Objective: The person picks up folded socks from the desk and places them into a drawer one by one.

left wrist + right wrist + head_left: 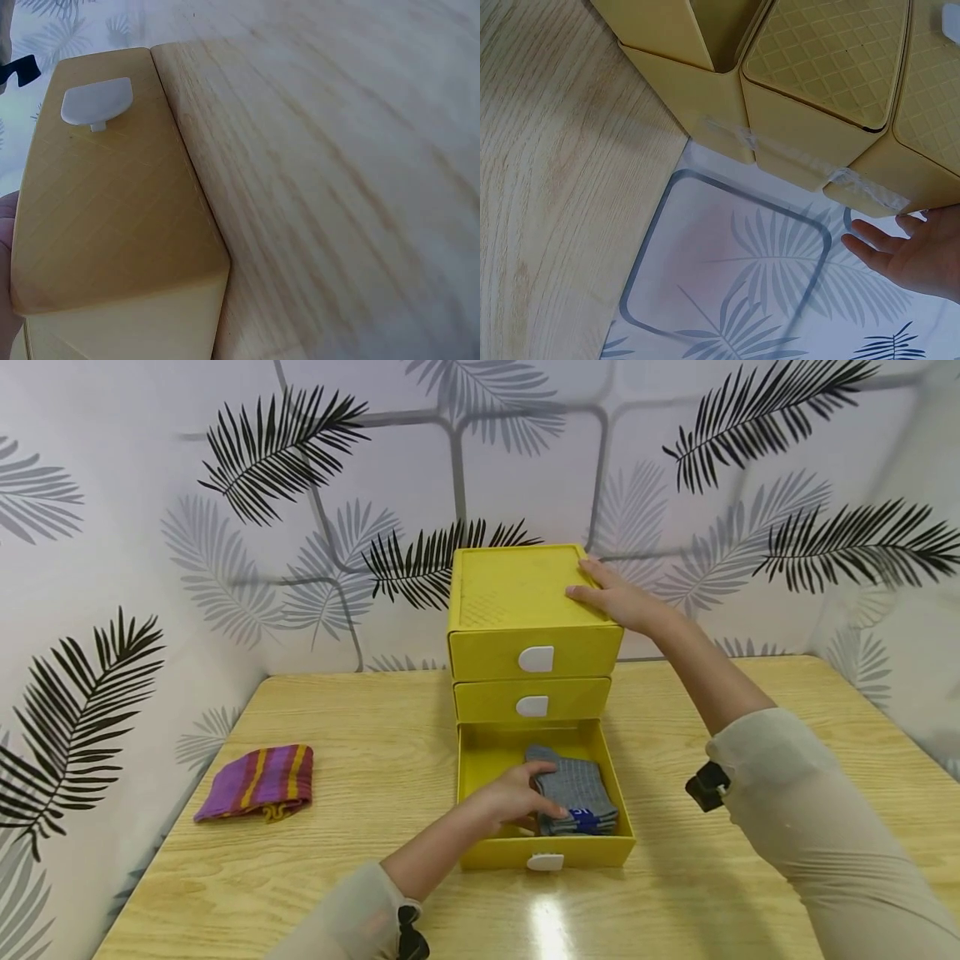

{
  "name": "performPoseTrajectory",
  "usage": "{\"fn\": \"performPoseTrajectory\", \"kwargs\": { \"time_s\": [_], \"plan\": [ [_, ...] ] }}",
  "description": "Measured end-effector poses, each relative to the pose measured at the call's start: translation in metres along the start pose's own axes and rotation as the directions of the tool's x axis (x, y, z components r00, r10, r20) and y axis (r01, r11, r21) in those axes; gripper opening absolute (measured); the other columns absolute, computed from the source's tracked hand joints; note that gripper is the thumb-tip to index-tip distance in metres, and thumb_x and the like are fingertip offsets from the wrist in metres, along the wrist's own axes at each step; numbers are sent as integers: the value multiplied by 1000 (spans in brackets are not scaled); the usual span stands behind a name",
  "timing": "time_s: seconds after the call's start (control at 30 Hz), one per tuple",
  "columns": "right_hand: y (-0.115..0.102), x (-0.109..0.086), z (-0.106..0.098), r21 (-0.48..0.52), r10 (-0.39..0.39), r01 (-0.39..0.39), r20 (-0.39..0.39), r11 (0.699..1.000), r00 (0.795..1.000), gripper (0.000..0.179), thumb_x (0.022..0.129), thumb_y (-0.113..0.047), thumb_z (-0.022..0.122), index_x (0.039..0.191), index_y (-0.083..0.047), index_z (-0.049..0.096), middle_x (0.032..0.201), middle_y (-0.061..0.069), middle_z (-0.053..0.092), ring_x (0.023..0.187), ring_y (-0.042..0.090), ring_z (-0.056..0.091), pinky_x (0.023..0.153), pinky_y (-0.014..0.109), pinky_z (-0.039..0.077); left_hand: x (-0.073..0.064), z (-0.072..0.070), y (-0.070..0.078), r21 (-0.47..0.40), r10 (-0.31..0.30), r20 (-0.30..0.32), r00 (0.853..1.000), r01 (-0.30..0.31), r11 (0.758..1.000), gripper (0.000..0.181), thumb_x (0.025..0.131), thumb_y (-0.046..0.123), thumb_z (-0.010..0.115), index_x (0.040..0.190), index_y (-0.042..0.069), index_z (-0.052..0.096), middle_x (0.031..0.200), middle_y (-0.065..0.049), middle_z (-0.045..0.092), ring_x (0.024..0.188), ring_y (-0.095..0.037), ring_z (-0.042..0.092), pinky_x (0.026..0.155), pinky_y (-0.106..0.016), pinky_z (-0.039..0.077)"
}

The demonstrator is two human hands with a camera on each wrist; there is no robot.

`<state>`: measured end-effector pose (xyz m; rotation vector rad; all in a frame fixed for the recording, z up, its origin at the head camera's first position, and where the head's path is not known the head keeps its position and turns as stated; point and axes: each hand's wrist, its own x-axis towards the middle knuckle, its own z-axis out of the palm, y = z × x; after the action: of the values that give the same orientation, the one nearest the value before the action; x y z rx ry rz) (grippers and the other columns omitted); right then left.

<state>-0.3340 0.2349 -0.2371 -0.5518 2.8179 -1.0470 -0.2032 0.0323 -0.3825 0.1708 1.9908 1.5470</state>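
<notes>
A yellow three-drawer box (517, 585) stands on the table, its bottom drawer (487, 752) pulled out. Inside that drawer, on the right, lie folded grey socks (573, 781) with a blue label. My left hand (510, 797) reaches into the drawer, thumb and index finger spread at the socks' left edge; its lower fingers are partly hidden. On the box's top right edge rests my right hand (618, 599), fingers extended. The right wrist view shows this hand (922, 259) beside the box's top. Only a sliver of the left hand (7, 240) appears in the left wrist view.
A folded purple, red and yellow striped cloth item (262, 781) lies on the wooden table (360, 760) at the left. White tabs (536, 658) mark the drawer fronts. Behind the box is a wall (525, 468) with a leaf pattern. Clear tape (866, 187) runs along the box's side.
</notes>
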Motion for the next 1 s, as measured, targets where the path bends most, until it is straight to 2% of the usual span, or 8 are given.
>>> {"fn": "performPoseTrajectory", "kwargs": {
  "time_s": [0.17,0.3,0.47,0.63,0.77,0.87,0.93,1.0],
  "plan": [
    [-1,-1,0,0,2,-2,-3,1000,1000,71,98,-36,38,147,-1,1,151,17,-8,136,28,-10,106,47,-4,-5,-3,1,-47,18,12,1000,-18,999,65,80,-5,67,137,7,41,97,-14,49,58,-16,50,56,-28,50],
    [-3,-2,0,1,2,-2,-1,1000,1000,71,98,-36,38,147,0,1,150,18,-8,136,29,-10,107,46,-4,-14,-14,4,-124,49,45,998,-43,991,62,83,-8,62,138,1,36,110,-21,46,82,-27,59,73,-38,52],
    [-3,-2,1,9,6,-6,4,1000,1000,72,97,-38,38,147,-1,0,150,16,-10,136,28,-11,106,46,-5,-30,-41,5,-158,99,44,994,-91,983,56,87,-5,57,137,-5,33,129,-29,35,108,-40,51,82,-41,48],
    [-3,-3,1,16,-4,4,6,1000,1000,75,96,-42,38,147,-1,0,151,16,-10,136,28,-12,106,46,-5,-54,-78,9,-157,174,6,985,-171,973,46,91,0,53,134,-7,37,133,-28,36,114,-38,47,84,-40,47],
    [-1,-2,1,28,-7,6,7,1000,1000,75,96,-42,38,147,-2,0,151,16,-10,136,27,-12,106,46,-5,-75,-110,6,-77,218,-78,973,-223,972,44,93,4,52,133,-8,37,132,-28,39,114,-37,47,87,-40,45],
    [-1,-1,0,26,-4,4,8,1000,1000,72,97,-39,37,147,-2,0,151,15,-10,136,26,-12,106,46,-5,-89,-134,-3,31,224,-165,960,-222,974,46,93,9,53,134,-7,37,131,-28,40,114,-37,47,89,-41,44],
    [-3,-2,0,28,-2,2,9,1000,1000,71,97,-37,38,147,-2,0,151,15,-10,136,26,-12,106,46,-5,-99,-150,-11,145,235,-227,945,-205,968,46,94,12,53,134,-7,38,129,-28,42,114,-38,46,89,-43,43],
    [-3,-2,1,27,-2,1,12,1000,1000,71,98,-37,38,147,-2,0,151,15,-10,136,26,-12,106,46,-5,-107,-165,-20,316,255,-295,921,-158,935,46,94,16,53,132,-7,41,126,-28,46,113,-39,47,88,-45,44]
  ]
}}
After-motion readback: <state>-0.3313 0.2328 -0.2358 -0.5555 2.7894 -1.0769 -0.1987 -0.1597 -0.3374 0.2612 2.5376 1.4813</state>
